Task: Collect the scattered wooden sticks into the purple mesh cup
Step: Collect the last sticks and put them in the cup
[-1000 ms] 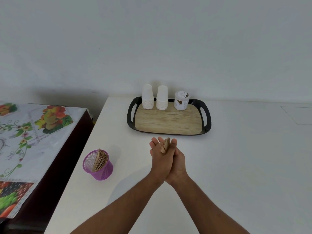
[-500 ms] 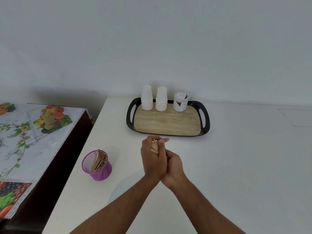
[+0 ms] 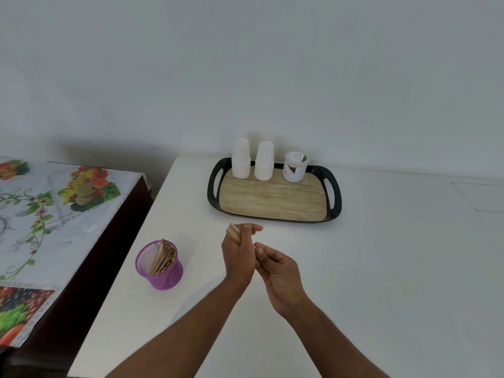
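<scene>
My left hand (image 3: 237,255) holds the last bundle of wooden sticks (image 3: 233,232); my right hand (image 3: 276,271) hangs loose, empty. The purple mesh cup (image 3: 160,265) already holds many — none show on the desk (image 3: 381,268).

No legible text anywhere.

Left hand (image 3: 237,257) gripping upright, right hand (image 3: 278,271) loosely curled alongside.
</scene>
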The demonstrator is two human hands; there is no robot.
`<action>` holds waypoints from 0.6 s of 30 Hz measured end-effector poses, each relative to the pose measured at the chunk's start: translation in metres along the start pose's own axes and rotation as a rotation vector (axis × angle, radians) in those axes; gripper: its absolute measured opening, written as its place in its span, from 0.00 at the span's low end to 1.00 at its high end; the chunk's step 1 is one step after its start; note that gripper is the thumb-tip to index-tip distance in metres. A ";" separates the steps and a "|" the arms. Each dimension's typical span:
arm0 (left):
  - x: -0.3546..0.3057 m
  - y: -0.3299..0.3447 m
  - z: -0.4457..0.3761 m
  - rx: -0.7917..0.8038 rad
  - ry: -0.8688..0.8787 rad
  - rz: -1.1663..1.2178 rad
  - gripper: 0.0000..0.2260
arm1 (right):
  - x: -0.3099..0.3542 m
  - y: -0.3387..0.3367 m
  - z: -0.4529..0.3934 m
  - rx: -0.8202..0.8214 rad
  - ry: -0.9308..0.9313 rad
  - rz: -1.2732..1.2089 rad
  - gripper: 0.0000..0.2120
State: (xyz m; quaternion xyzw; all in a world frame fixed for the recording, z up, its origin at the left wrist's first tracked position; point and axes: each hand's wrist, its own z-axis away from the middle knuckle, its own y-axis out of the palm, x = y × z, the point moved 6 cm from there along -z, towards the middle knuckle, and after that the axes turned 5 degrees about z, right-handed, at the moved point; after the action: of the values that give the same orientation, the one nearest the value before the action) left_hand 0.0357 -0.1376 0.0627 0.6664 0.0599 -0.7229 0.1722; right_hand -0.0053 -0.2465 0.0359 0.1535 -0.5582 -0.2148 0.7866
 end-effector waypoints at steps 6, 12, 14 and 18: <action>0.002 0.003 0.001 0.016 -0.334 0.504 0.13 | 0.002 -0.016 -0.005 -0.117 0.026 0.021 0.17; 0.003 0.005 -0.001 -0.054 -0.518 0.806 0.23 | 0.002 -0.014 -0.004 -0.088 0.027 -0.007 0.18; 0.003 0.002 -0.004 -0.067 -0.531 0.793 0.22 | 0.002 -0.012 -0.002 -0.034 0.036 -0.057 0.16; -0.001 -0.005 -0.010 -0.096 -0.508 0.799 0.21 | 0.003 -0.017 0.001 -0.026 -0.005 -0.020 0.19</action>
State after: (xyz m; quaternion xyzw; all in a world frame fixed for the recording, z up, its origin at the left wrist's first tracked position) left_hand 0.0434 -0.1297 0.0614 0.4307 -0.2118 -0.7366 0.4765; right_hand -0.0087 -0.2624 0.0305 0.1486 -0.5558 -0.2304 0.7848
